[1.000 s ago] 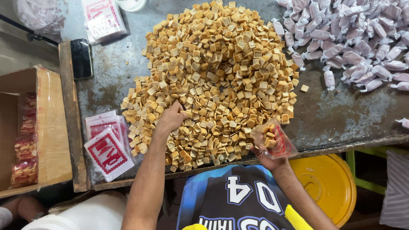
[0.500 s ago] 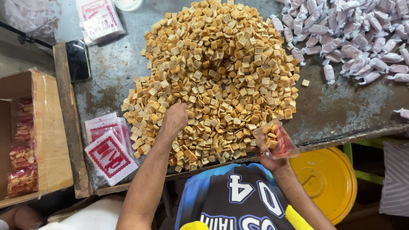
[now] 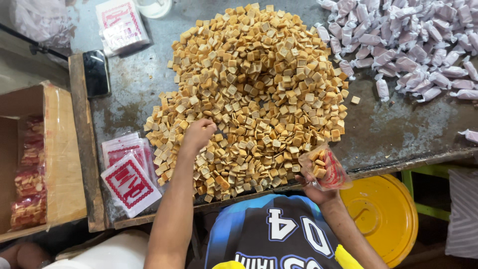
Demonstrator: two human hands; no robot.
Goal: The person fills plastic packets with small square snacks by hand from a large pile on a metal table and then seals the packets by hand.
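A big heap of small tan square snack pieces (image 3: pixel 259 89) covers the middle of a grey metal table (image 3: pixel 398 129). My left hand (image 3: pixel 199 133) rests in the near left part of the heap, fingers curled over pieces. My right hand (image 3: pixel 311 182) holds a small clear plastic bag (image 3: pixel 326 169) with red print at the table's near edge; the bag is partly filled with the tan pieces.
A stack of empty red-printed bags (image 3: pixel 127 174) lies left of the heap, another stack (image 3: pixel 122 25) at the back left. A black phone (image 3: pixel 96 73) lies on the wooden edge. Filled bags sit in a cardboard box (image 3: pixel 30 169). Wrapped pale sweets (image 3: pixel 413 50) lie back right. A yellow lid (image 3: pixel 383 214) is below.
My left hand has moved a little farther into the heap, away from me. My right hand keeps the bag at the table's edge.
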